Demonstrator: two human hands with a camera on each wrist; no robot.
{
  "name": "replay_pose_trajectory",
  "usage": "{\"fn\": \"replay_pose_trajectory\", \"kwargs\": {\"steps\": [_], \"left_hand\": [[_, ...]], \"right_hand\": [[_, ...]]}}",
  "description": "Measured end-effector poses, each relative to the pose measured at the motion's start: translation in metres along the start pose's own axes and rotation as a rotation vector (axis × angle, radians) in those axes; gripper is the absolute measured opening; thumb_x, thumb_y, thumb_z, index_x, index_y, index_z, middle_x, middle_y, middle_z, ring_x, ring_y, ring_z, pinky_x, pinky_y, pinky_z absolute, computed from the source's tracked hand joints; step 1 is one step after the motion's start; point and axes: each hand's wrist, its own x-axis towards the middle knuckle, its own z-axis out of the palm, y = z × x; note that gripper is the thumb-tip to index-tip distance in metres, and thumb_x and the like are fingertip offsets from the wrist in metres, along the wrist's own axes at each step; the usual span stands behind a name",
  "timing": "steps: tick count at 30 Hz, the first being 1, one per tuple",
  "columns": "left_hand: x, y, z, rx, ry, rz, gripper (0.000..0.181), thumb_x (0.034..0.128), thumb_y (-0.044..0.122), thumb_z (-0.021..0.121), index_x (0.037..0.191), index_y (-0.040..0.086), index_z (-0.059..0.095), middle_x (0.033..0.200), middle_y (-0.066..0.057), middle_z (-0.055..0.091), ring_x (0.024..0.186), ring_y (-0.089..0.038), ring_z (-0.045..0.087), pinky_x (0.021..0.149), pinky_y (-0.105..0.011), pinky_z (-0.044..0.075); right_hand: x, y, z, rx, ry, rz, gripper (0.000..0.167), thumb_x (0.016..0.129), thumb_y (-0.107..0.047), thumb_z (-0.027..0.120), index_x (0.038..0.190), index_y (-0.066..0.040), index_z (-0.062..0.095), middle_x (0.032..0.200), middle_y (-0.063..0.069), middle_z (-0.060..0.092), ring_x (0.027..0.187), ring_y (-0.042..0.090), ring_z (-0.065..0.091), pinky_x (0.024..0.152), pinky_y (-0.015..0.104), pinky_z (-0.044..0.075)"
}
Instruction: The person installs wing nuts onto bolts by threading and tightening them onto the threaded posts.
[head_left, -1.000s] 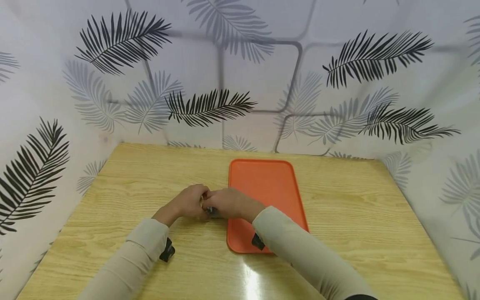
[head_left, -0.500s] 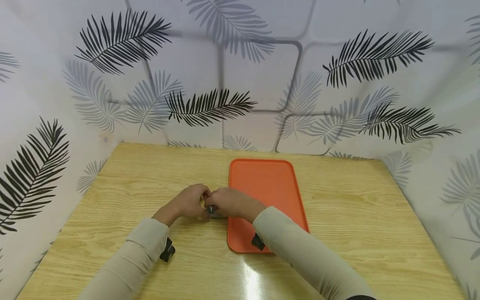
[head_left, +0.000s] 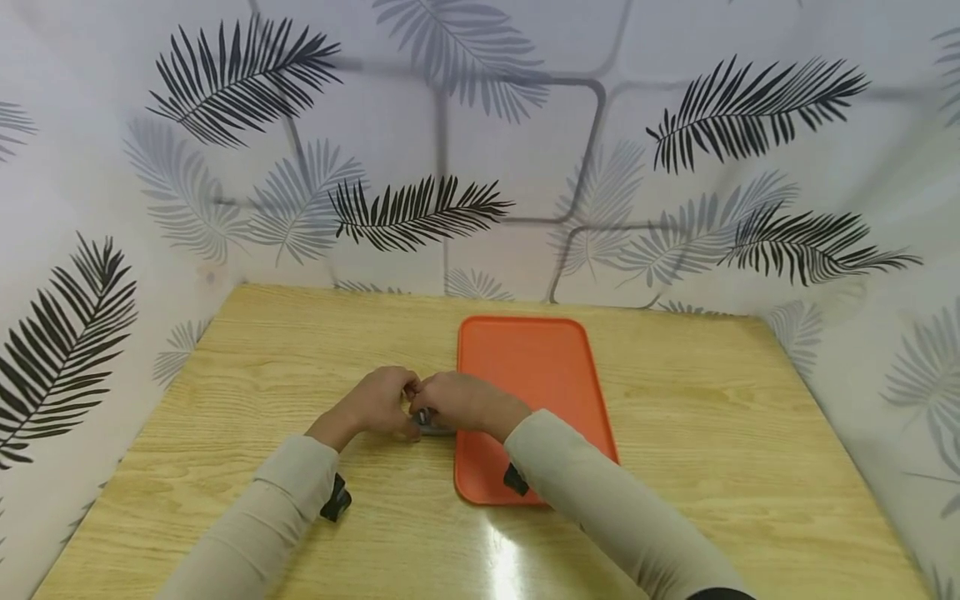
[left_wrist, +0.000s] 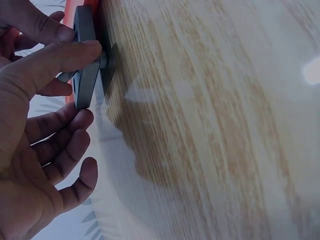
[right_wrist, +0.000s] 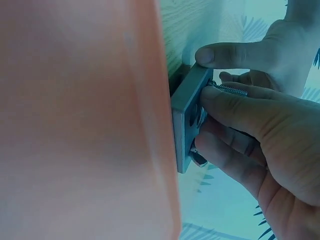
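A grey metal plate (right_wrist: 185,125) with round holes is held on edge between both hands, just left of the orange tray. My left hand (left_wrist: 30,150) grips it: one digit lies across the face near a small round metal head (left_wrist: 104,60), and the other fingers curl by its lower end. My right hand (right_wrist: 280,135) reaches in from the other side. Its thumb and fingers pinch a small part at the plate's face, mostly hidden by the fingertips. Beside the thumb sticks out a threaded screw (right_wrist: 232,90); a shiny metal end (right_wrist: 199,159) shows lower down.
An orange tray (head_left: 525,350) lies on the wood-grain table (head_left: 712,433), its left rim close to the plate, the right forearm crossing above it. Leaf-patterned wall covering (head_left: 510,150) rises behind and at both sides of the table.
The right fingers have shifted slightly, and more of the grey plate with a silver piece on it shows between the hands. A yellowish spot between the fingers is out of sight. The arms stay put.
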Motion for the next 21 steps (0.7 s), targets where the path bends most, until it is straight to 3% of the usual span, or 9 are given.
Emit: {"fn": "replay_pose_trajectory", "kwargs": {"steps": [6, 10, 13, 17, 21], "left_hand": [[0.003, 0.000, 0.000, 0.006, -0.001, 0.003, 0.053, 0.0674, 0.020, 0.092, 0.111, 0.003, 0.068, 0.105, -0.008, 0.069, 0.092, -0.020, 0.063, 0.084, -0.038, 0.055], [0.005, 0.002, 0.000, 0.016, -0.002, 0.006, 0.048, 0.0682, 0.020, 0.092, 0.107, 0.005, 0.068, 0.103, -0.006, 0.067, 0.089, -0.018, 0.060, 0.081, -0.038, 0.053], [0.004, 0.003, 0.000, 0.027, -0.004, -0.006, 0.049, 0.0686, 0.021, 0.092, 0.107, 0.006, 0.066, 0.105, -0.007, 0.066, 0.094, -0.020, 0.059, 0.086, -0.040, 0.052], [0.002, 0.002, 0.001, 0.057, -0.004, -0.006, 0.059, 0.0688, 0.025, 0.092, 0.116, 0.004, 0.064, 0.110, -0.009, 0.065, 0.101, -0.023, 0.061, 0.091, -0.042, 0.052], [-0.006, -0.005, -0.001, 0.065, 0.025, -0.011, 0.070, 0.0700, 0.029, 0.091, 0.127, 0.003, 0.060, 0.114, -0.010, 0.066, 0.103, -0.025, 0.062, 0.092, -0.044, 0.052]], "right_hand": [[0.001, -0.002, 0.002, -0.027, 0.001, 0.045, 0.017, 0.095, -0.009, 0.066, 0.108, -0.017, 0.074, 0.098, -0.004, 0.073, 0.077, 0.004, 0.054, 0.067, 0.015, 0.042], [-0.006, 0.001, 0.004, 0.113, 0.012, 0.134, 0.035, 0.095, -0.004, 0.065, 0.128, -0.015, 0.063, 0.092, 0.001, 0.069, 0.071, 0.007, 0.051, 0.063, 0.018, 0.041], [-0.015, 0.003, 0.004, 0.243, 0.067, 0.167, 0.043, 0.094, -0.005, 0.065, 0.136, -0.013, 0.059, 0.090, 0.002, 0.068, 0.071, 0.008, 0.053, 0.064, 0.020, 0.043], [-0.038, 0.008, 0.002, 0.320, 0.172, 0.184, 0.032, 0.093, -0.012, 0.065, 0.125, -0.010, 0.066, 0.089, 0.000, 0.070, 0.076, 0.008, 0.059, 0.071, 0.023, 0.049], [-0.075, 0.021, 0.000, 0.344, 0.270, 0.231, 0.026, 0.092, -0.019, 0.065, 0.117, -0.010, 0.069, 0.090, -0.001, 0.070, 0.076, 0.008, 0.061, 0.070, 0.025, 0.051]]}}
